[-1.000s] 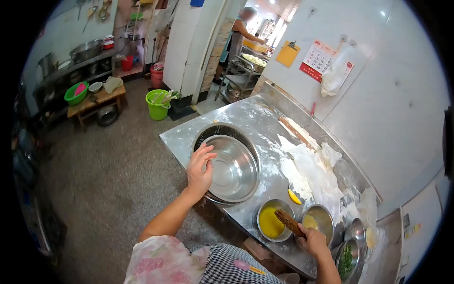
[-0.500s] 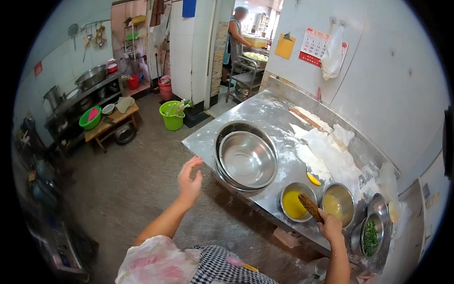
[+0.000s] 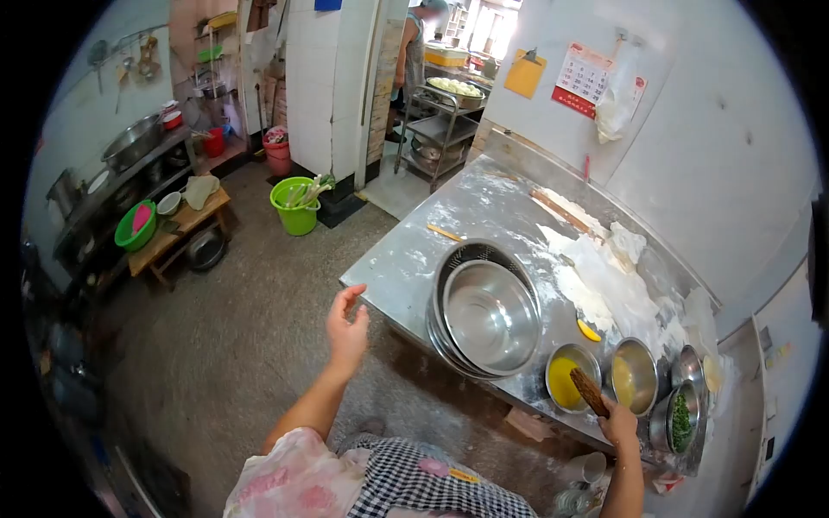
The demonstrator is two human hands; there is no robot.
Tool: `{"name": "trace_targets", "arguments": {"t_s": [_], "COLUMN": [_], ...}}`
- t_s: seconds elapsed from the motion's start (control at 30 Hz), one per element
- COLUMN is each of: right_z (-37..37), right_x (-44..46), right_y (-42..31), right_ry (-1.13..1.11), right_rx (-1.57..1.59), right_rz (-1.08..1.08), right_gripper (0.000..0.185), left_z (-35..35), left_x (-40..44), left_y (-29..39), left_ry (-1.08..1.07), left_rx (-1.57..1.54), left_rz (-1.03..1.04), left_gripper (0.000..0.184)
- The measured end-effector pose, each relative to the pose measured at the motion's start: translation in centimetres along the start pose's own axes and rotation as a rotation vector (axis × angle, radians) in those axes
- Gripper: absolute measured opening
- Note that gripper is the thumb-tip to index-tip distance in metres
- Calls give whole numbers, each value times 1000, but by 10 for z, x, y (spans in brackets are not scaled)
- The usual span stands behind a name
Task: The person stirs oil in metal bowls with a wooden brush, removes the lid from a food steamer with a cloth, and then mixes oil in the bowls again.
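Observation:
My right hand [image 3: 618, 423] is wrapped around the end of a brown, rough-bristled brush [image 3: 589, 391]. The brush's far end is over a steel bowl of yellow liquid [image 3: 566, 380]; I cannot tell whether it touches the liquid. To the right stands a steel bowl with paler yellow contents [image 3: 633, 377]. Beyond it, a bowl holds chopped greens [image 3: 681, 423]. My left hand [image 3: 347, 335] is held out with fingers apart and nothing in it, near the table's left corner. Left of the brush, a large steel bowl [image 3: 490, 318] is nested in a perforated basin [image 3: 477, 252].
Flour [image 3: 583, 293], a sheet of plastic, a rolling pin [image 3: 560, 211] and a yellow curved object [image 3: 589, 331] lie on the steel table [image 3: 406, 259]. A green bucket [image 3: 295, 216] stands on the floor. Beyond the doorway, a person [image 3: 408, 53] is beside a trolley [image 3: 440, 129].
My view has swung, so the table and bowls sit further right and lower. A thin stick behind the nested bowls has come into sight. My right hand still grips the brush.

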State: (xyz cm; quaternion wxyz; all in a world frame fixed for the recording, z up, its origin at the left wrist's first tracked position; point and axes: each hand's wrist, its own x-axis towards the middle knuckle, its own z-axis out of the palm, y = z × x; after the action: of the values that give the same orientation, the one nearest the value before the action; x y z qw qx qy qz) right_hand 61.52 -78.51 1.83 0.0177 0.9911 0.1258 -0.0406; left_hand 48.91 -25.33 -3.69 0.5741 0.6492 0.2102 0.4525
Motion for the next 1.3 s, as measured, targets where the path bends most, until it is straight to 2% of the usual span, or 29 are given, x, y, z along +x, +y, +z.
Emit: {"name": "trace_targets", "arguments": {"t_s": [0.17,0.23,0.37,0.47,0.57,0.67,0.8,0.87,0.93,1.0,1.1,1.3], "right_z": [-11,-5,-2,-8,-6,-19,-23,-24,-31,-38,-40,-36], "right_x": [15,19,21,21,17,8,5,2,0,-3,-5,-14], "right_y": [-38,-39,-50,-60,-58,-69,-66,-65,-69,-73,-73,-68], "right_ry": [-94,-52,-32,-86,-39,-47,-24,3,-12,-20,-17,-24], "right_rx": [-18,-18,-40,-66,-41,-28,-17,-17,-16,-5,10,-26], "right_rz": [180,150,168,238,204,239,224,209,213,223,235,251], "right_gripper": [54,55,57,56,56,56,56,57,58,59,61,61], "left_z": [-47,-61,-71,-65,-53,-28,23,52,89,122,157,203], "left_x": [47,58,73,81,94,120,172,197,229,255,278,305], "left_y": [-46,-65,-65,-50,-49,-16,16,43,40,53,72,74], "left_ry": [57,82,8,-39,-155,-272,-383,-389,-328,-305,-296,-402], "left_rx": [8,25,106,45,7,96,222,326,437,597,730,819], "left_rz": [-106,-174,-225,-267,-249,-211,88,288,592,691,750,650], "left_gripper": [40,41,47,53,59,62,68,71,70,70,70,67]}}
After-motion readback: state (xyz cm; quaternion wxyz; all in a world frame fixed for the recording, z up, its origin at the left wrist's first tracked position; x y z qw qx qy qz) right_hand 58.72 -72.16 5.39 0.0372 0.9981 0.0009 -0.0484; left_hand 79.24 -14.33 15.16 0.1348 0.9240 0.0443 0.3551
